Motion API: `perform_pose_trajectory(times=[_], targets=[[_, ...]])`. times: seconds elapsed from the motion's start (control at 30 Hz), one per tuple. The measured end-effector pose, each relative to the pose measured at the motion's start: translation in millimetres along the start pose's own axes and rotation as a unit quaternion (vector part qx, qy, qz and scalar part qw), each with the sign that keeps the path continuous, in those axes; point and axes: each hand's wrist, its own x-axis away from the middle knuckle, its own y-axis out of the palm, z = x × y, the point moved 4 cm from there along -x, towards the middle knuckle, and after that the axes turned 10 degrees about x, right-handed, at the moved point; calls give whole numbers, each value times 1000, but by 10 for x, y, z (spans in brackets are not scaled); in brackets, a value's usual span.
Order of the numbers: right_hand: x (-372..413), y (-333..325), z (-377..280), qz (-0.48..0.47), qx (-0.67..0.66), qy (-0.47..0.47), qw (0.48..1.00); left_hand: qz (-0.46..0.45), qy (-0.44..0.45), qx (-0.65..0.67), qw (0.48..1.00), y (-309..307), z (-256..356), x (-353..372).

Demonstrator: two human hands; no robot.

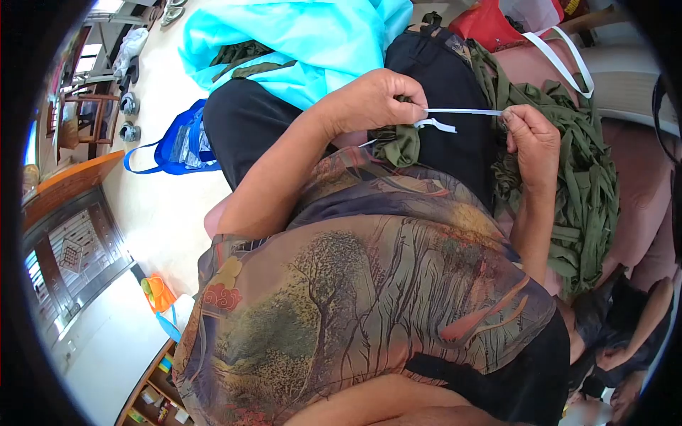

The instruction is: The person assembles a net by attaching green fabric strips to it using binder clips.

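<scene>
A thin white elastic band or cord is pulled straight across my lap between both hands. My left hand is closed, pinching one end between thumb and forefinger, and a short loose white end dangles below it. The other end is pinched in my right hand, thumb against the curled fingers. Under my left hand, a bunched piece of olive green cloth lies on my lap. A large pile of olive green fabric is heaped beside my right hand.
Light blue sheeting with green cloth in it spreads ahead of my knees. A blue bag with clear packets stands on the floor at left. A red bag with white handles sits at upper right. Another person's arm shows at lower right.
</scene>
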Motion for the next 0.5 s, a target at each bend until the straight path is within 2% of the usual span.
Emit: perform_pose_trajectory(times=[0.1, 0.2, 0.23, 0.37, 0.5], targets=[[-18, 59, -32, -32, 1, 16, 999, -14, -25, 75, 997, 146, -64, -55], [15, 220, -101, -70, 35, -66, 995, -23, -40, 172, 984, 288, -27, -104], [29, 254, -119, -82, 43, -60, 994, -24, -47, 195, 980, 310, -23, -101], [44, 304, -219, -27, 66, -138, 988, -41, -51, 263, 963, 283, -5, -73], [62, 292, -343, 9, 108, -208, 972, -60, -58, 275, 958, 326, 46, -98]])
